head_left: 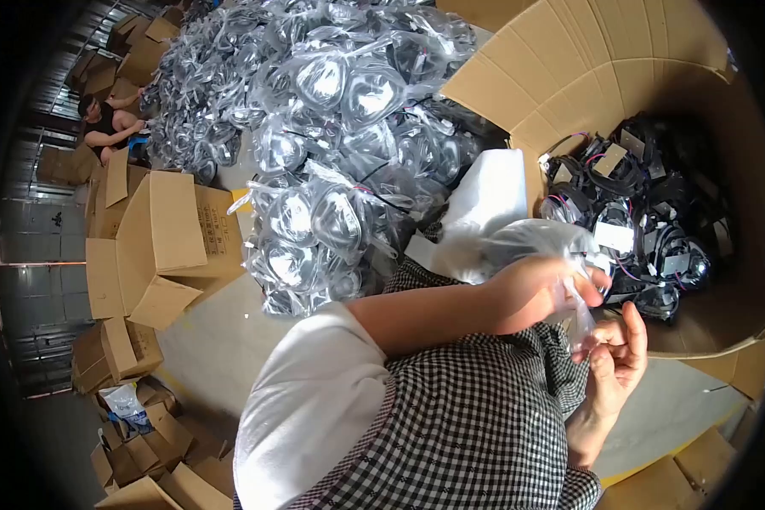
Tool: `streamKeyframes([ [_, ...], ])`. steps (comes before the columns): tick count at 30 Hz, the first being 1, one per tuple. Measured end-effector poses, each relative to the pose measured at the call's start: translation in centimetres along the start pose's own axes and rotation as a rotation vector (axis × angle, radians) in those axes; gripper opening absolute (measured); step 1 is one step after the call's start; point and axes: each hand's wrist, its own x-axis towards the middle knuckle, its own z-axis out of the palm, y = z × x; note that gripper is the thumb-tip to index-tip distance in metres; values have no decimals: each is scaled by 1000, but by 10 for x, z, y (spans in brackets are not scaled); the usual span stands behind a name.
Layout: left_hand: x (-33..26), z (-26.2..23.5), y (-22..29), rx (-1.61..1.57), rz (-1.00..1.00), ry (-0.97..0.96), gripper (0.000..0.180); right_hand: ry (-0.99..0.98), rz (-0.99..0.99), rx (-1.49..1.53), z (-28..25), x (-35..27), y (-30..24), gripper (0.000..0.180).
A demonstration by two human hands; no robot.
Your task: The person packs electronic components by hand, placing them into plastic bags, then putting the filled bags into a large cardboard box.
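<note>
A clear plastic bag [535,236] lies in front of me, its puffed part reaching toward the carton; what it holds is hard to make out. My left hand [540,293] is closed around the gathered neck of this bag. Lower and to the right, my right hand [619,361] pinches the twisted tail of the same bag between thumb and fingers. The large cardboard carton [603,93] beside my hands holds many loose black parts [620,183] with coiled wires and pale tags. A white padded sheet or bag [489,191] sits against the carton's left side.
A big heap of clear-bagged, rounded shiny parts [323,161] fills the far middle. Open cardboard boxes [174,221] stand at left, with flattened ones [157,450] lower left. Another person [110,127] sits at the far left beside the heap. More cardboard [671,476] lies lower right.
</note>
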Motion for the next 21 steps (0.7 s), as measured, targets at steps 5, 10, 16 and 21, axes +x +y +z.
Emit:
streamKeyframes([
  [5, -68, 0, 54, 2040, 646, 30, 16, -335, -67, -270, -8, 17, -10, 17],
  [10, -135, -26, 148, 2247, 1039, 621, 15, 37, 131, -83, -24, 41, 18, 12],
  [16, -188, 15, 178, 1361, 1264, 764, 36, -260, -203, -790, 65, 102, 94, 11],
  [21, -166, -34, 174, 2328, 915, 1271, 12, -444, -322, -1343, 60, 100, 169, 15],
])
